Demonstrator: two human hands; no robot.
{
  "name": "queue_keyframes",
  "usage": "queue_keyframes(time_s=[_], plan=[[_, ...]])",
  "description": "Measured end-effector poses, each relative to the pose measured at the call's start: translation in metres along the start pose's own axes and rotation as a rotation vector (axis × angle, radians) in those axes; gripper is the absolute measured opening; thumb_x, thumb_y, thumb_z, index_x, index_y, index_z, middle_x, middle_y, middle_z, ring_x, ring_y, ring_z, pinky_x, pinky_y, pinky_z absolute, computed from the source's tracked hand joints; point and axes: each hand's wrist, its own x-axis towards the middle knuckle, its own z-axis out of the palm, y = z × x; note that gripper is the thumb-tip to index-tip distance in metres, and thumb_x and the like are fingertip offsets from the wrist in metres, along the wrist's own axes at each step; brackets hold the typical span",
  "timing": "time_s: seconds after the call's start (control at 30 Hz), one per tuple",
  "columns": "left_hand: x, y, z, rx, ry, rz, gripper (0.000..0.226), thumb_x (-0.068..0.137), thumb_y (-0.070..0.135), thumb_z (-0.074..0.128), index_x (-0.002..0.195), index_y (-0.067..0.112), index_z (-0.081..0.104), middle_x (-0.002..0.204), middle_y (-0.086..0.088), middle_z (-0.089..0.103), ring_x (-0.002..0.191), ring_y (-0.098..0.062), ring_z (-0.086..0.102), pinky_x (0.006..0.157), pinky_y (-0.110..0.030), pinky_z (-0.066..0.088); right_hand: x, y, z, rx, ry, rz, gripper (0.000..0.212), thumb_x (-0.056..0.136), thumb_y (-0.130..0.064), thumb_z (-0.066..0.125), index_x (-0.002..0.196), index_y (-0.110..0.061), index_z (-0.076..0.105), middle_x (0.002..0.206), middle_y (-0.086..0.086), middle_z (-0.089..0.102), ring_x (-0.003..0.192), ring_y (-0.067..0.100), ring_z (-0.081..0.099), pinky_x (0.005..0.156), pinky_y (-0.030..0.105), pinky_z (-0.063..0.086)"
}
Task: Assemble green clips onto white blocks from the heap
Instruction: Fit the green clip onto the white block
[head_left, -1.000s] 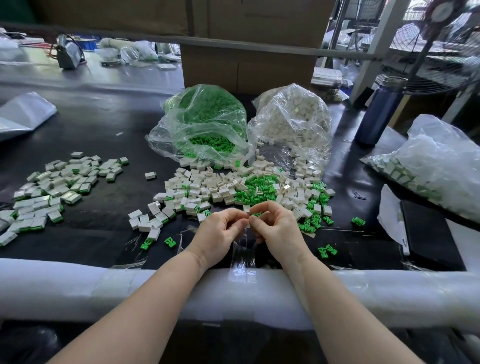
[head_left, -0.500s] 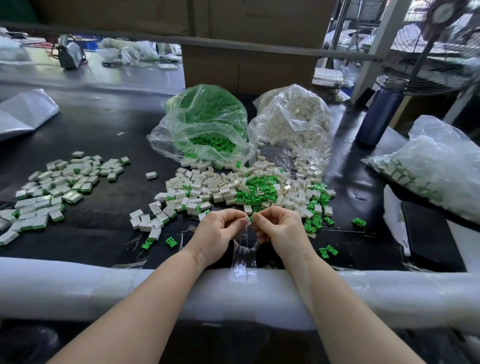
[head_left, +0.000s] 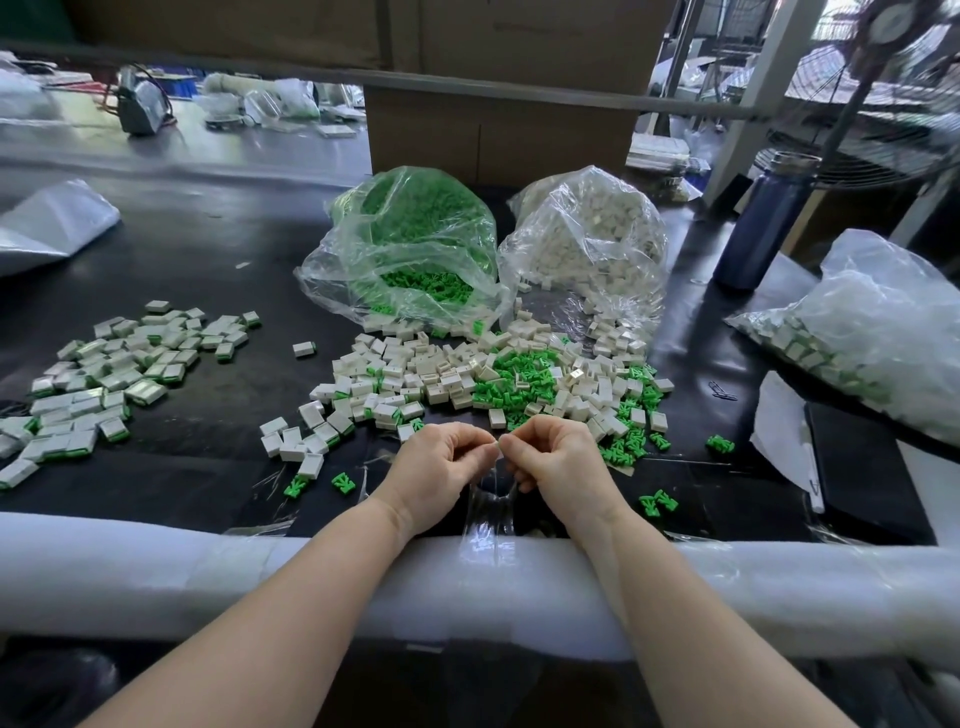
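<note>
A heap of white blocks (head_left: 415, 379) mixed with green clips (head_left: 519, 382) lies mid-table. Just in front of it my left hand (head_left: 441, 467) and my right hand (head_left: 558, 462) meet fingertip to fingertip, fingers curled. Both pinch the top of a clear plastic film (head_left: 488, 514) that hangs between them down to the padded edge. Any block or clip inside the fingers is hidden. Loose green clips (head_left: 343, 483) lie by my left wrist and others (head_left: 657, 501) by my right.
A bag of green clips (head_left: 410, 249) and a bag of white blocks (head_left: 592, 244) stand open behind the heap. Assembled pieces (head_left: 104, 374) spread at left; a filled bag (head_left: 872, 332) sits right. A blue bottle (head_left: 763, 223), a cardboard box (head_left: 498, 130) and the white foam edge (head_left: 156, 566) bound the space.
Both hands have drawn slightly back from the heap toward me, still joined at the fingertips. The green bit seen between them earlier is no longer visible.
</note>
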Motion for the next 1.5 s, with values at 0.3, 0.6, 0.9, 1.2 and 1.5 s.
queue_keyframes(time_s=[0.3, 0.6, 0.9, 1.2, 1.5], plan=[[-0.0015, 0.0047, -0.0002, -0.043, 0.026, 0.003, 0.015, 0.086, 0.008, 0.059, 0.086, 0.02, 0.067, 0.086, -0.015, 0.069, 0.083, -0.03, 0.064, 0.084, -0.042, 0.051, -0.0016, -0.0002, -0.0013, 0.105, -0.007, -0.031, 0.012, 0.077, -0.006, 0.074, 0.07, -0.01, 0.065, 0.06, 0.003, 0.065, 0.05, 0.007, 0.058, 0.048, 0.018, 0.048], [0.0005, 0.0041, -0.0012, -0.036, 0.042, 0.021, 0.01, 0.085, 0.006, 0.06, 0.086, 0.015, 0.064, 0.087, -0.018, 0.065, 0.069, -0.016, 0.052, 0.065, -0.024, 0.046, -0.0012, -0.0008, -0.0021, 0.193, -0.015, -0.03, 0.006, 0.085, -0.011, 0.066, 0.08, -0.011, 0.063, 0.066, 0.006, 0.064, 0.057, 0.014, 0.06, 0.049, 0.018, 0.047], [-0.0005, 0.006, -0.0017, -0.113, 0.008, 0.089, 0.018, 0.086, 0.002, 0.06, 0.086, 0.02, 0.062, 0.11, -0.008, 0.043, 0.076, -0.008, 0.045, 0.072, -0.004, 0.04, -0.0005, -0.0034, 0.0009, 0.074, -0.21, -0.028, 0.022, 0.094, -0.022, 0.053, 0.079, -0.016, 0.067, 0.066, -0.001, 0.062, 0.062, 0.004, 0.059, 0.055, 0.013, 0.044], [-0.0007, 0.0069, 0.0008, -0.043, -0.055, 0.125, 0.022, 0.083, -0.008, 0.056, 0.091, 0.011, 0.063, 0.108, -0.006, 0.043, 0.086, -0.015, 0.046, 0.076, -0.004, 0.038, -0.0029, -0.0047, -0.0008, 0.146, -0.185, -0.01, 0.014, 0.09, -0.009, 0.058, 0.085, -0.003, 0.07, 0.063, 0.007, 0.053, 0.055, 0.007, 0.045, 0.052, 0.015, 0.039], [0.0009, 0.0042, 0.0032, -0.018, -0.079, 0.131, 0.025, 0.082, -0.008, 0.055, 0.087, 0.016, 0.058, 0.106, -0.005, 0.042, 0.092, -0.021, 0.046, 0.077, -0.005, 0.037, -0.0027, -0.0019, -0.0025, 0.125, -0.175, -0.019, 0.02, 0.09, -0.007, 0.058, 0.089, 0.01, 0.068, 0.064, 0.009, 0.053, 0.053, 0.007, 0.043, 0.05, 0.014, 0.038]])
